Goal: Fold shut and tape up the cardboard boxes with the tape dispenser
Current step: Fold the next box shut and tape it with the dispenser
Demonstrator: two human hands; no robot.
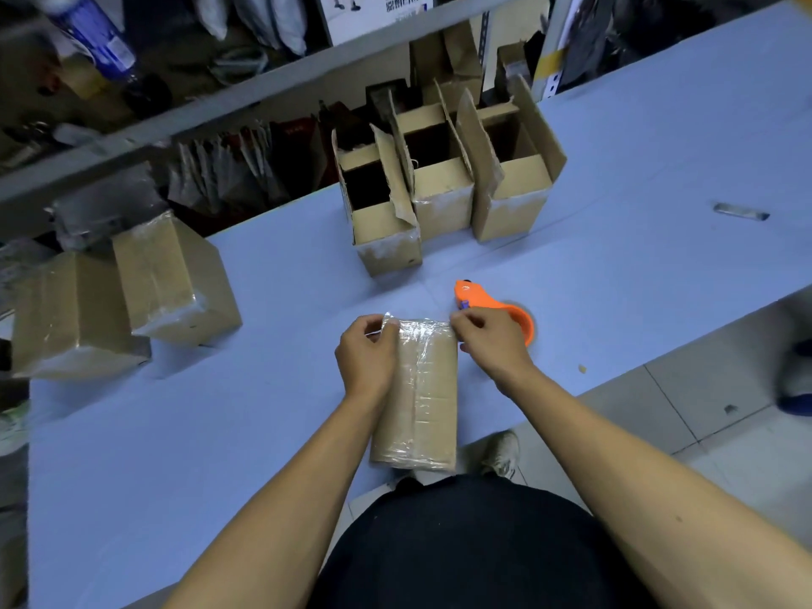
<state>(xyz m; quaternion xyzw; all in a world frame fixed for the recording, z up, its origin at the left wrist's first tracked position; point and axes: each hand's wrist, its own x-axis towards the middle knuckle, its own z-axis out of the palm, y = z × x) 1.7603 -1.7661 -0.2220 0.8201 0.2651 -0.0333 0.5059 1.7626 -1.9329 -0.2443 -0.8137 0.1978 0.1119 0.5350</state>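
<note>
Closed cardboard box (422,397), tape-wrapped, lying on the blue table (219,432) between both hands: left hand (367,358) pinches clear tape at its far left corner, right hand (490,342) pinches the far right corner. Orange tape dispenser (487,305) just beyond the right hand. Three open boxes (444,186) farther beyond; two taped boxes (127,296) well left of the left hand.
</note>
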